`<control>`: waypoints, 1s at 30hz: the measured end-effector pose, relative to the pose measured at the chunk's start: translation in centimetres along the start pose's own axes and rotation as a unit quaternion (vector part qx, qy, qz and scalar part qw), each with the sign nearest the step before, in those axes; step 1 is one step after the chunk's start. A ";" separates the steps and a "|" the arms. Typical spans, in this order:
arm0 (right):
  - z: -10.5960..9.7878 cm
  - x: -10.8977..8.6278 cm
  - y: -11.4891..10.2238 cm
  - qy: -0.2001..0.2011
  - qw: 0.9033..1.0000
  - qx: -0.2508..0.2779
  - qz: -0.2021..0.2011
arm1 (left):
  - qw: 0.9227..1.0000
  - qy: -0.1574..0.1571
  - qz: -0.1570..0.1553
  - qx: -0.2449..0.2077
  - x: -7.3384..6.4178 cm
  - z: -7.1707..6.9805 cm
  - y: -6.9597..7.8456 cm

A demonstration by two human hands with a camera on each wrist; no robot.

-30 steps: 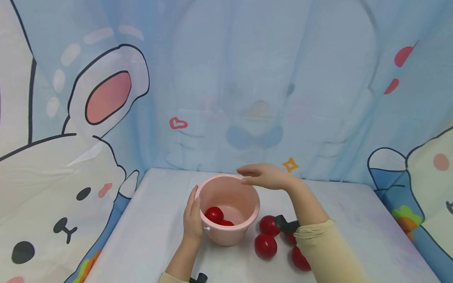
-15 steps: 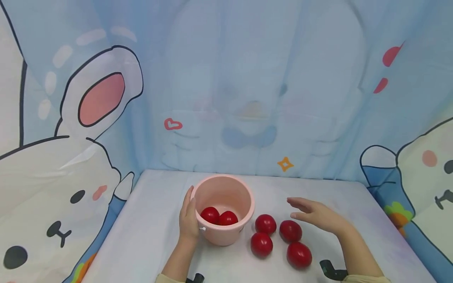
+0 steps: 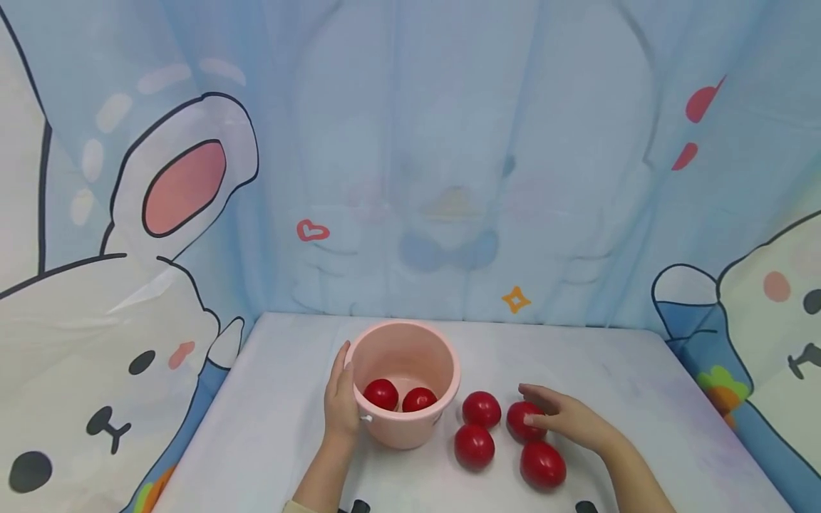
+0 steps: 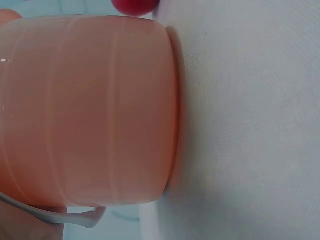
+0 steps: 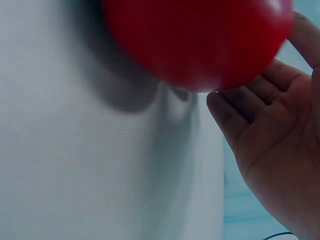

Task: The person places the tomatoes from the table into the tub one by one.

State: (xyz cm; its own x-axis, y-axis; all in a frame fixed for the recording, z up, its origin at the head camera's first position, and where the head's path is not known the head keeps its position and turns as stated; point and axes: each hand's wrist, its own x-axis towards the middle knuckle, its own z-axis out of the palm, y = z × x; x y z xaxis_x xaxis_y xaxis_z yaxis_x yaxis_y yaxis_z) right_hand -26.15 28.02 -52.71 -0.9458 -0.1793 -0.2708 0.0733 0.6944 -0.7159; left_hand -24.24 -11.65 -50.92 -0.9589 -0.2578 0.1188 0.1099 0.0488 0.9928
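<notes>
White table, blue cartoon curtain, pink bucket, red balls

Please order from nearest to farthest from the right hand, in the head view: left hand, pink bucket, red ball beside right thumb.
1. Red ball, at the right hand
2. Pink bucket, further left
3. Left hand, at bucket's left side

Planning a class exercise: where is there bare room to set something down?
Bare table left of the left hand, and behind the four loose red balls up to the curtain. Crowded: between the bucket and the right hand.
</notes>
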 end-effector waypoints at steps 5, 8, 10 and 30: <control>0.5 0.1 0.7 0.003 1.000 -0.013 0.003 | 1.000 0.000 0.004 -0.001 -0.1 0.0 0.0; 0.5 0.0 0.9 0.001 1.000 -0.014 -0.001 | 1.000 0.000 0.008 -0.002 -0.1 0.0 0.0; 0.4 -0.1 1.1 -0.002 1.000 -0.015 -0.001 | 1.000 -0.001 0.012 -0.001 -0.1 0.0 -0.1; 0.4 -0.4 1.6 0.010 0.999 -0.043 0.019 | 1.000 0.006 0.010 0.002 -0.2 0.1 0.0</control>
State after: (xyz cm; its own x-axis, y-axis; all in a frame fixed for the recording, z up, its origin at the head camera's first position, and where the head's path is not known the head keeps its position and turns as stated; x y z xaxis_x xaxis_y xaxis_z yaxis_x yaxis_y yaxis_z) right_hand -25.52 28.91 -53.96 -0.9487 -0.1388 -0.2839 0.0827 0.7582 -0.6468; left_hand -24.11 -11.46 -50.90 -0.9533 -0.2679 0.1393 0.1282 0.0586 0.9900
